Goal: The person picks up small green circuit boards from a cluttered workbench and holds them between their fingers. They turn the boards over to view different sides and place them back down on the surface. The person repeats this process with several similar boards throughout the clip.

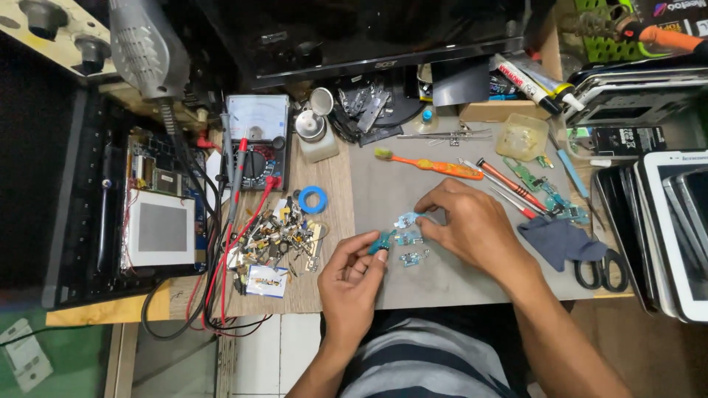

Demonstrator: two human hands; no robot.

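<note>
Now our left hand (352,274) pinches one small teal circuit board (381,242); our right hand (472,223), at two o'clock, presses another small board (406,220) onto the grey bench mat (413,284). More small boards (414,257) lie unsorted between.

You have bare grey mat (442,284) below your hands – passage free there; rightwards, screwdrivers (509,184), a dark cloth (557,239) and scissors (601,269) block you – leftwards, a heap of small parts (280,236)

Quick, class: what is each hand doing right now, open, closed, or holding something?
Left hand: closed, pinching a small teal circuit board.
Right hand: fingers curled, touching another small board on the grey mat.
</note>
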